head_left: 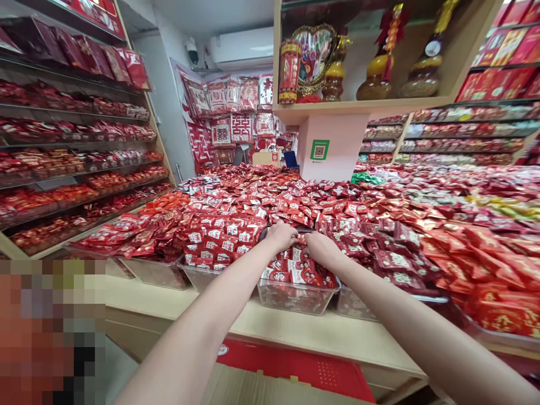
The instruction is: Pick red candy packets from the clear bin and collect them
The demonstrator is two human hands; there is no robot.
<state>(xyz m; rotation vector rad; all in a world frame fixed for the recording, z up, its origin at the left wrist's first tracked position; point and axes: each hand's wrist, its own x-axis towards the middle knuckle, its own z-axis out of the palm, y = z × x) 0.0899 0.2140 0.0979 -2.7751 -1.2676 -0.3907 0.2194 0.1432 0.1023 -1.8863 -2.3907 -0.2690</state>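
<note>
Both arms reach out over a clear plastic bin (295, 301) heaped with small red candy packets (301, 273) that carry white print and cartoon figures. My left hand (280, 236) is at the rear of this heap, its fingers curled down together among the wrappers. Close beside it on the right, my right hand (322, 248) is also closed, with the fingers bent inward toward the left hand. A dark edge shows between the two hands. What the fingertips grip is hidden by the hands and packets.
Neighbouring bins hold red packets (219, 239), dark maroon packets (396, 253) and orange-red packets (502, 275). The bins stand along a pale wooden counter (253, 326). A shelf box (392, 104) overhangs the back, on a pillar with a QR sign (319, 151). Stocked shelves (76, 143) line the left.
</note>
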